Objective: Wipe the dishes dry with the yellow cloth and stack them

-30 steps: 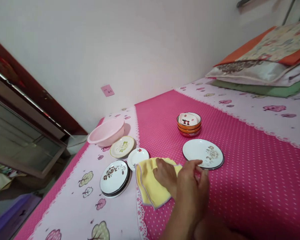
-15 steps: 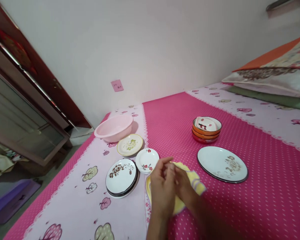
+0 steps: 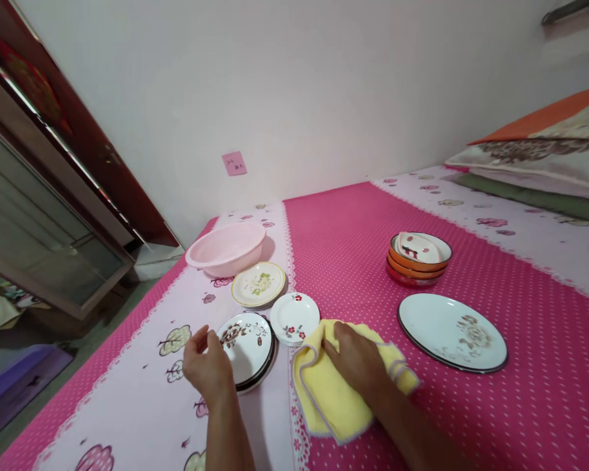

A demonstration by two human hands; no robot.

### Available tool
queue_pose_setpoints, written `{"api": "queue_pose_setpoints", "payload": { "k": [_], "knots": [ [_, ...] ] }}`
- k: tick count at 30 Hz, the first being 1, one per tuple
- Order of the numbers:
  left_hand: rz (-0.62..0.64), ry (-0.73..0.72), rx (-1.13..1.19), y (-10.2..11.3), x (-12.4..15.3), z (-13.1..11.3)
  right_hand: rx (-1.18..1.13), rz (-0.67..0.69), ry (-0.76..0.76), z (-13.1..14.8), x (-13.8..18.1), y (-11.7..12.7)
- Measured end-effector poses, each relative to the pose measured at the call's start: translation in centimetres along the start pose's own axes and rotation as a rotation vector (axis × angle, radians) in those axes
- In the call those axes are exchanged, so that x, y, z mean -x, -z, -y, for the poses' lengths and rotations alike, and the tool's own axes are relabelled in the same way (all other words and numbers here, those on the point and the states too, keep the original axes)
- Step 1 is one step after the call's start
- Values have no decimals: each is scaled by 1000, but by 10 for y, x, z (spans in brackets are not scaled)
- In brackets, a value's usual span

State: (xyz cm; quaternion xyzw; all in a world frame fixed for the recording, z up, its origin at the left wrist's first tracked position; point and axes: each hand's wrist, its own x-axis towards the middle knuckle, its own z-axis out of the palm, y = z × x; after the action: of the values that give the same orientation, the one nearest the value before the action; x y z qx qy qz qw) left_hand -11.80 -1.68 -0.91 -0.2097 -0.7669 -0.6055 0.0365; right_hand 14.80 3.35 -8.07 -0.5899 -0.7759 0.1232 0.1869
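Note:
My right hand (image 3: 356, 360) lies flat on a yellow cloth (image 3: 334, 392) spread on the pink dotted bed cover, fingers stretched out. My left hand (image 3: 207, 366) hovers at the near left rim of a stack of black-rimmed plates with a brown pattern (image 3: 248, 341); its fingers are curled loosely and hold nothing. A small white plate with red flowers (image 3: 294, 317) sits just beyond the cloth. A large white plate with a brown motif (image 3: 451, 331) lies to the right of the cloth.
A pink plastic basin (image 3: 226, 247) and a cream plate with a green print (image 3: 258, 284) stand farther back. Stacked orange bowls (image 3: 417, 258) sit behind the large plate. Folded bedding (image 3: 540, 163) is at the far right. The bed edge (image 3: 127, 347) drops off left, beside a cabinet (image 3: 39, 216).
Both hands were together on the cloth; my left hand has moved left to the black-rimmed plate stack, and my right hand now rests flat on the cloth. The view has shifted slightly.

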Motion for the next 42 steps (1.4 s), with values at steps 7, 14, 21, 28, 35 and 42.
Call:
{"api": "queue_pose_setpoints", "payload": {
  "k": [7, 14, 21, 28, 35, 42],
  "knots": [
    [183, 53, -378, 21, -24, 36, 12, -18, 10, -3, 1, -5],
    [305, 84, -444, 19, -35, 57, 8, -70, 35, -10, 0, -17],
    [211, 26, -369, 11, -32, 57, 9, -83, 42, -10, 0, -17],
    [98, 24, -197, 9, -32, 53, 35, -58, 31, -6, 2, -9],
    [44, 22, -120, 13, -24, 28, -20, -35, 30, -3, 2, -5],
    [83, 109, -35, 14, -5, -16, -75, -15, 1, 0, 0, 2]
  ]
}}
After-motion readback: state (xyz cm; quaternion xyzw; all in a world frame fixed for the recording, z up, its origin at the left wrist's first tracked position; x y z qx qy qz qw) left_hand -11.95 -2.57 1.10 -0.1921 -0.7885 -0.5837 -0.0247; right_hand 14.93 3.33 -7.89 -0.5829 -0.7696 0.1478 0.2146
